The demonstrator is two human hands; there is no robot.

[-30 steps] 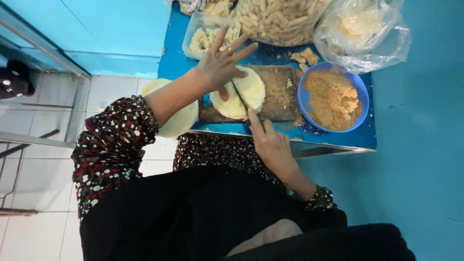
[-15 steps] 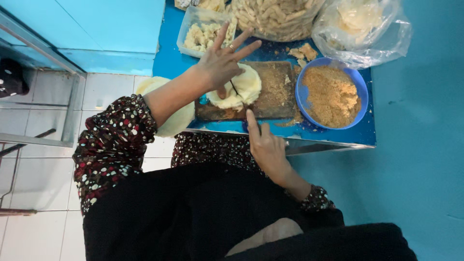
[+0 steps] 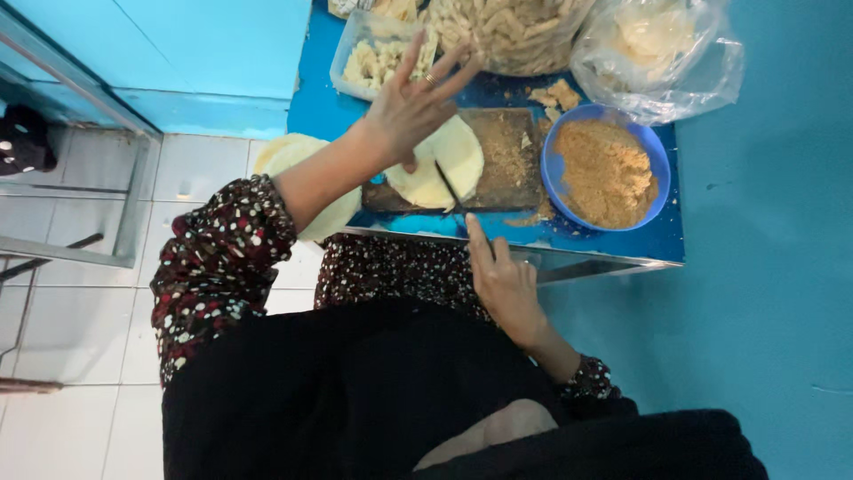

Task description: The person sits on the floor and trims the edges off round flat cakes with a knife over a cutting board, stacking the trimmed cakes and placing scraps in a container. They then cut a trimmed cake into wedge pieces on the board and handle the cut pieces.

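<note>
- Lying on the brown board [image 3: 502,164] is a round, pale dough [image 3: 440,169], near the board's left half.
- Across the dough's right edge rests a thin dark knife [image 3: 450,187].
- Its handle end goes into the right hand [image 3: 505,283], which is curled around it at the table's near edge, one finger pointing along the knife.
- Over the dough's far left side hangs the left hand [image 3: 411,105], fingers spread wide; the thumb seems to touch the dough.
- A ring sits on one finger of that hand.
- Just right of the board stands a blue bowl [image 3: 557,147] full of brown crumbs.
- Behind the board are a clear tub [image 3: 348,55] of pale pieces, a pile of fried sticks [image 3: 506,31] and a plastic bag [image 3: 662,53].
- All of it sits on a blue table [image 3: 320,102].
- Another pale disc [image 3: 298,164] shows beside the table, under the left arm.
</note>
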